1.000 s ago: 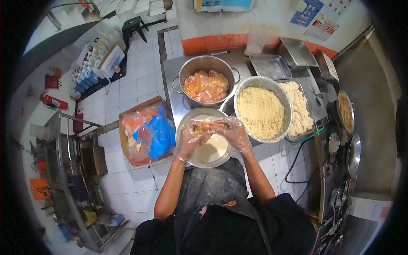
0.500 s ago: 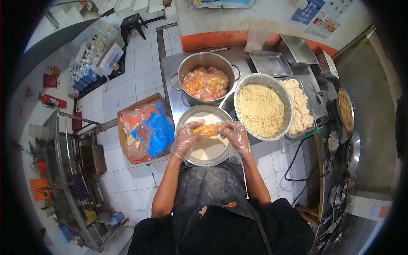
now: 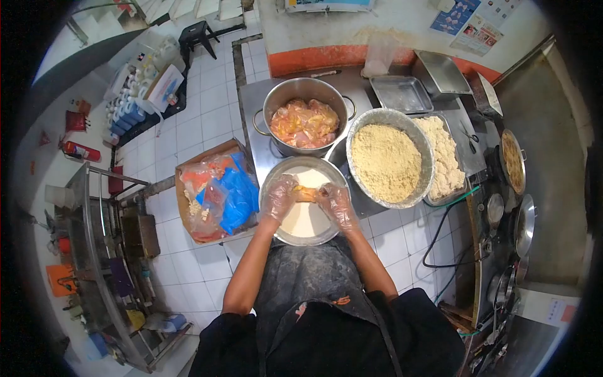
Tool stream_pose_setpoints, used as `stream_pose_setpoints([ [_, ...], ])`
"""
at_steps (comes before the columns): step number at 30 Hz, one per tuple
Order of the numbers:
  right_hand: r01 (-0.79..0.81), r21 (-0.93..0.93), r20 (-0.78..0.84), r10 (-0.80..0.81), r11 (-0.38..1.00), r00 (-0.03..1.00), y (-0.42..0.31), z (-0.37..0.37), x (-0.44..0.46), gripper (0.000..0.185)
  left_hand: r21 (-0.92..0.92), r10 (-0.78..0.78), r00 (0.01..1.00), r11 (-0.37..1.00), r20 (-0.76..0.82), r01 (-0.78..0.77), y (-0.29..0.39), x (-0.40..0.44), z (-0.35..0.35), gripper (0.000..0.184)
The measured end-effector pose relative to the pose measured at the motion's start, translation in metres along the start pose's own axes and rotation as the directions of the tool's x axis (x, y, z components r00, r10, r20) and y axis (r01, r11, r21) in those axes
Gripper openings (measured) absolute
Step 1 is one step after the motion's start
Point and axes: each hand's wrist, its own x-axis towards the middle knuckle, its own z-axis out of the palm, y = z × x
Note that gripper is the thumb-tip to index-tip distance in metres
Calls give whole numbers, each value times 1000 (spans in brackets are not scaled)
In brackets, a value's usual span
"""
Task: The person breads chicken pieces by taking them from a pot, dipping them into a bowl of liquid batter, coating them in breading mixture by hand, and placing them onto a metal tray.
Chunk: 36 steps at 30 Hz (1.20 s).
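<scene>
Both my hands wear clear plastic gloves and hold one piece of raw chicken (image 3: 306, 194) between them. My left hand (image 3: 280, 200) is closed on its left end, my right hand (image 3: 337, 204) on its right end. Beneath them is a metal bowl (image 3: 301, 242) with pale, creamy liquid batter (image 3: 306, 221). Just behind it stands a two-handled pot (image 3: 276, 97) of raw, orange-tinted chicken pieces (image 3: 304, 123). To the right, a large round metal basin (image 3: 429, 164) holds yellowish crumbly breading (image 3: 384, 162).
Coated pieces lie heaped on a tray (image 3: 441, 160) beyond the basin. A bare metal tray (image 3: 401, 94) and scissors (image 3: 470, 135) rest further back. A cardboard box (image 3: 188, 220) with plastic bags is at the left. Pans (image 3: 524, 225) line the right side, with a green hose (image 3: 453, 200) nearby.
My hands have drawn closer together and sit slightly lower over the bowl, still gripping the chicken piece. Less of the piece shows between them.
</scene>
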Motion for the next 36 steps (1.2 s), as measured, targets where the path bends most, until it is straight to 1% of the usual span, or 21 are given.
stream_pose_setpoints([
  [1,-1,-20,26,1,1000,1000,4,2,1,32,34,8,998,999,-63,-6,1,1,2,19],
  [3,-6,-59,80,10,998,997,8,4,1,32,119,112,993,987,-46,-106,7,-6,0,18],
  [4,100,-65,-4,-101,993,995,12,6,-2,27,158,158,987,976,-34,-151,13,-9,-2,17],
  [6,312,-102,-159,-325,945,932,11,9,-4,22,182,97,992,977,78,-109,22,-14,-5,16],
  [7,214,-40,-87,-217,976,972,6,6,-4,22,194,65,989,977,130,-90,24,-17,-6,16],
  [9,2,55,66,-6,998,998,-10,-5,6,23,237,-21,992,971,125,-10,17,-13,-5,17],
  [10,-15,136,52,8,991,999,-15,-7,8,23,258,-66,990,966,123,33,13,-13,-6,18],
  [12,-53,299,33,45,953,998,-23,-8,7,24,245,-10,999,970,39,0,5,-13,-15,18],
  [15,-12,314,28,3,949,1000,-63,-32,11,23,314,119,991,945,-57,-95,32,-10,-52,18],
  [16,-45,421,55,25,906,998,-76,-40,11,20,324,151,985,939,-87,-116,31,-10,-60,19],
  [17,74,315,15,-82,946,996,-88,-49,10,19,335,184,976,932,-117,-136,30,-11,-68,19],
  [19,312,82,-26,-310,947,950,-99,-64,11,18,186,125,974,979,-190,-89,44,-9,-89,19],
  [20,425,82,-25,-425,901,905,-91,-61,11,21,143,82,977,988,-197,-54,50,-9,-97,18],
  [23,487,-53,221,-465,872,857,-67,-50,1,26,19,-51,975,998,-218,56,67,-13,-112,17],
  [24,559,-102,239,-525,823,816,-60,-47,-8,23,-21,-96,969,995,-228,94,69,-15,-114,17],
  [26,625,-124,341,-559,771,756,0,-14,-19,21,-10,-92,970,996,-225,92,68,-20,-114,18],
  [27,654,-132,390,-568,745,725,0,-11,-20,20,-5,-89,971,996,-220,90,67,-23,-113,19],
  [31,523,-179,600,-329,833,729,-10,-15,-14,24,0,-104,975,994,-195,106,65,-29,-114,20],
  [32,562,-21,463,-490,827,738,-19,-25,-6,20,4,-94,976,995,-196,97,67,-30,-117,20],
  [35,241,47,453,-236,969,860,-86,-76,20,19,2,-108,972,994,-208,111,73,-32,-126,19],
  [36,245,58,423,-246,968,872,-106,-92,22,19,-1,-119,970,993,-212,121,73,-33,-127,19],
])
